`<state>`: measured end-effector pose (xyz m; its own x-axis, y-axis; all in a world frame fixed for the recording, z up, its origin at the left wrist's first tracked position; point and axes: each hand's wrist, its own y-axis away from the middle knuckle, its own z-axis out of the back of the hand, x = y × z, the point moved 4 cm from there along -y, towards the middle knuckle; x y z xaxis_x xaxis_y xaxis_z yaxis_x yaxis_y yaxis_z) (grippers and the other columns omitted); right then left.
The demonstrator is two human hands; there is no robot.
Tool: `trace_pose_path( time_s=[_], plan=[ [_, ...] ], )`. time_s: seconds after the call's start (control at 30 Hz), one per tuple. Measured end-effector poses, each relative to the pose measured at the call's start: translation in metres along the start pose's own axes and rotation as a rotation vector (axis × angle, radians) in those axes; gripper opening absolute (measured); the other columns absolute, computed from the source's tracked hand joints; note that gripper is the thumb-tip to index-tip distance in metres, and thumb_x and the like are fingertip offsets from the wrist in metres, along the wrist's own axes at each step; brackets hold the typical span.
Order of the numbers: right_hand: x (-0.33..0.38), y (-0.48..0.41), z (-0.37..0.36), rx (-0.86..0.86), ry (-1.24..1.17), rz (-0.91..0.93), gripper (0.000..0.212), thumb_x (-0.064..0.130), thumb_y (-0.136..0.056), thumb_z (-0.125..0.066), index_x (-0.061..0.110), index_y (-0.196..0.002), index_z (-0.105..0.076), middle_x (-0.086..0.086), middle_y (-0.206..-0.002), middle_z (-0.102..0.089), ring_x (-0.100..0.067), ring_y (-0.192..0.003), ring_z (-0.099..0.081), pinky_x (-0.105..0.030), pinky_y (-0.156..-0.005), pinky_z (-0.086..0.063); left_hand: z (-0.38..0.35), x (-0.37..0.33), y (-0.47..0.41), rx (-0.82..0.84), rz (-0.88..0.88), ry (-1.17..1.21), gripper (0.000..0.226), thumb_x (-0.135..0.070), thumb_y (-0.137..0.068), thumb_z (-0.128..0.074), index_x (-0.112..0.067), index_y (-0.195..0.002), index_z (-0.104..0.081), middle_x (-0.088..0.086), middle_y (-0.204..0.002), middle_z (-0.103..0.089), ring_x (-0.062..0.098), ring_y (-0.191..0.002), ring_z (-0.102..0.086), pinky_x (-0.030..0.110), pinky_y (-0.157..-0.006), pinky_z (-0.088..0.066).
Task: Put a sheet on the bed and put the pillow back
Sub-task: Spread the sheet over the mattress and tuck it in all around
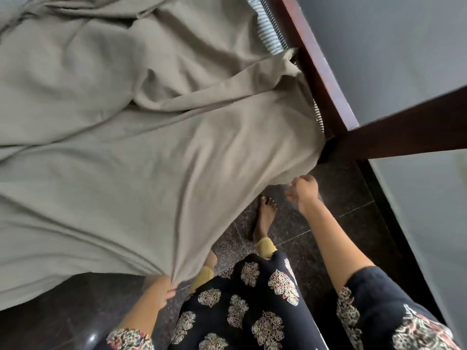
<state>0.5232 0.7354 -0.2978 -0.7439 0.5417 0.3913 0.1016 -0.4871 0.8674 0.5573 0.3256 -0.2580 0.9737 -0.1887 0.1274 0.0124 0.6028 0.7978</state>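
Two hands work a wrinkled grey-beige fabric sheet [126, 160]: left hand [161, 291] grasps the near edge; right hand [304, 189], loose and empty, hovers beside its drooping corner [285, 170].

Sheet [126, 147] grey-beige; mattress [267, 29] striped, maybe blue-white; frame [328, 79] dk red-brown.

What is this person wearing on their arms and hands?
Loose sleeves of dark navy fabric printed with cream and red floral motifs: the left sleeve and the right sleeve leave the forearms uncovered. The left hand and right hand wear no gloves.
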Motion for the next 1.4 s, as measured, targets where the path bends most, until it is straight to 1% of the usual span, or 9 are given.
trace_pose_path(
  time_s=[0.1, 0.43, 0.53, 0.6, 0.67, 1.0, 1.1, 1.2, 1.4],
  plan=[
    [-0.009, 0.0, 0.003, -0.063, -0.056, -0.011, 0.035, 0.01, -0.092, -0.045, 0.015, -0.125, -0.035, -0.004, -0.083, -0.051, -0.017, -0.06, -0.049, -0.03, -0.053, -0.044, 0.016, 0.026, 0.003, 0.094, 0.11, -0.136, 0.043, -0.02, -0.097, -0.048, -0.002, -0.135, -0.042, 0.017, -0.14, -0.043, 0.036, -0.126, -0.043, 0.046, -0.097, -0.043],
    [0.039, -0.018, 0.021, -0.082, -0.015, 0.228, 0.048, 0.013, -0.093, -0.039, 0.024, -0.14, -0.04, -0.008, -0.111, -0.061, -0.022, -0.07, -0.06, -0.026, -0.053, -0.049, -0.052, -0.105, 0.043, 0.37, -0.134, 0.601, 0.05, -0.032, -0.102, -0.032, -0.004, -0.142, -0.032, 0.009, -0.148, -0.038, 0.021, -0.137, -0.036, 0.033, -0.111, -0.031],
    [0.051, -0.022, 0.025, -0.025, 0.003, 0.278, 0.039, 0.016, -0.088, -0.05, 0.022, -0.126, -0.052, -0.01, -0.098, -0.061, -0.022, -0.066, -0.055, -0.025, -0.049, -0.048, -0.065, -0.113, 0.053, 0.338, -0.088, 0.633, 0.048, -0.032, -0.102, -0.033, -0.002, -0.139, -0.036, 0.006, -0.145, -0.043, 0.017, -0.134, -0.041, 0.026, -0.111, -0.033],
    [0.049, -0.024, 0.039, -0.063, 0.054, 0.31, 0.004, 0.012, -0.086, -0.056, 0.015, -0.083, -0.057, -0.013, -0.084, -0.055, -0.024, -0.065, -0.054, -0.022, -0.042, -0.046, -0.068, -0.105, 0.056, 0.285, -0.105, 0.606, 0.046, -0.03, -0.103, -0.028, -0.004, -0.139, -0.037, 0.007, -0.144, -0.045, 0.019, -0.133, -0.042, 0.026, -0.11, -0.034],
    [0.041, -0.027, 0.057, -0.071, 0.102, 0.356, 0.023, 0.01, -0.086, -0.054, 0.014, -0.067, -0.042, -0.014, -0.076, -0.052, -0.027, -0.06, -0.06, -0.024, -0.039, -0.047, -0.067, -0.095, 0.055, 0.227, -0.182, 0.506, 0.045, -0.025, -0.103, -0.026, -0.002, -0.141, -0.035, 0.012, -0.144, -0.044, 0.023, -0.132, -0.043, 0.029, -0.109, -0.036],
    [0.02, -0.006, 0.113, -0.232, 0.339, 0.609, 0.022, 0.01, -0.082, -0.044, 0.016, -0.062, -0.035, -0.003, -0.066, -0.045, -0.024, -0.065, -0.054, -0.036, -0.064, -0.043, -0.051, -0.046, 0.036, 0.128, -0.297, 0.31, 0.041, -0.023, -0.103, -0.031, -0.002, -0.137, -0.039, 0.011, -0.143, -0.045, 0.027, -0.131, -0.045, 0.036, -0.107, -0.032],
    [-0.008, -0.015, 0.111, -0.101, 0.627, 0.606, 0.021, 0.012, -0.085, -0.054, 0.005, -0.104, -0.058, -0.017, -0.117, -0.055, -0.031, -0.107, -0.052, -0.026, -0.081, -0.037, -0.057, -0.026, 0.039, 0.14, -0.288, 0.184, 0.04, -0.022, -0.103, -0.032, -0.002, -0.136, -0.041, 0.012, -0.139, -0.049, 0.029, -0.126, -0.049, 0.04, -0.105, -0.035],
    [-0.036, -0.03, 0.115, -0.022, 0.709, 0.412, 0.058, 0.02, -0.087, -0.057, 0.013, -0.142, -0.038, -0.01, -0.158, -0.009, -0.031, -0.138, -0.03, -0.037, -0.109, -0.03, -0.059, -0.007, 0.04, 0.102, -0.289, 0.042, 0.042, -0.026, -0.102, -0.035, -0.005, -0.138, -0.04, 0.014, -0.132, -0.056, 0.032, -0.118, -0.055, 0.041, -0.096, -0.041],
    [-0.04, -0.032, 0.116, 0.05, 0.6, 0.354, 0.035, 0.015, -0.082, -0.052, 0.007, -0.116, -0.06, -0.009, -0.102, -0.06, -0.022, -0.086, -0.057, -0.035, -0.078, -0.047, -0.069, -0.004, 0.048, 0.117, -0.501, -0.239, 0.035, -0.02, -0.099, -0.042, -0.003, -0.127, -0.053, 0.014, -0.123, -0.062, 0.028, -0.103, -0.06, 0.027, -0.071, -0.041]
  ],
)
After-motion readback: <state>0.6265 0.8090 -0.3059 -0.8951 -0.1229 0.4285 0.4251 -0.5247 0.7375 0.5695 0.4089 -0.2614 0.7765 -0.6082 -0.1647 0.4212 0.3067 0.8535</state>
